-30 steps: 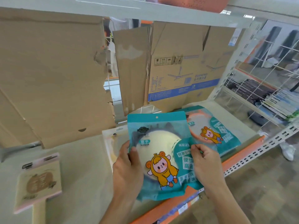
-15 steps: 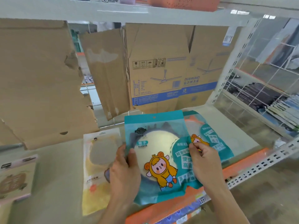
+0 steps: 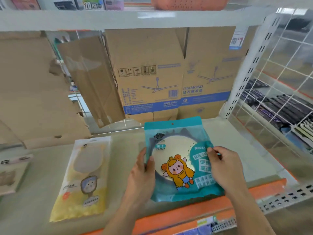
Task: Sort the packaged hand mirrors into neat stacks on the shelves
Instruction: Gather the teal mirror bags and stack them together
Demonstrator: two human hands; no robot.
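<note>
A teal packaged round mirror (image 3: 176, 150) with a cartoon figure in a yellow hood sits low over the front right of the pale shelf (image 3: 42, 175). My left hand (image 3: 142, 175) grips its left edge, thumb on the front. My right hand (image 3: 223, 167) pinches its right edge. The teal pack seen earlier behind it is now hidden under it. A yellow packaged hand mirror (image 3: 83, 180) lies flat on the shelf to the left. A pink-and-tan packaged mirror (image 3: 11, 173) lies at the far left edge.
Cardboard sheets (image 3: 33, 92) and a ceiling-fan carton (image 3: 169, 78) stand along the shelf back. A white perforated upright (image 3: 250, 65) and wire mesh (image 3: 288, 92) close the right side. An orange rail (image 3: 186, 216) marks the front edge. Another shelf (image 3: 118, 19) runs overhead.
The held teal pack has shifted right and now covers the teal pack that showed behind it. The view has swung left, bringing the yellow pack fully into sight.
</note>
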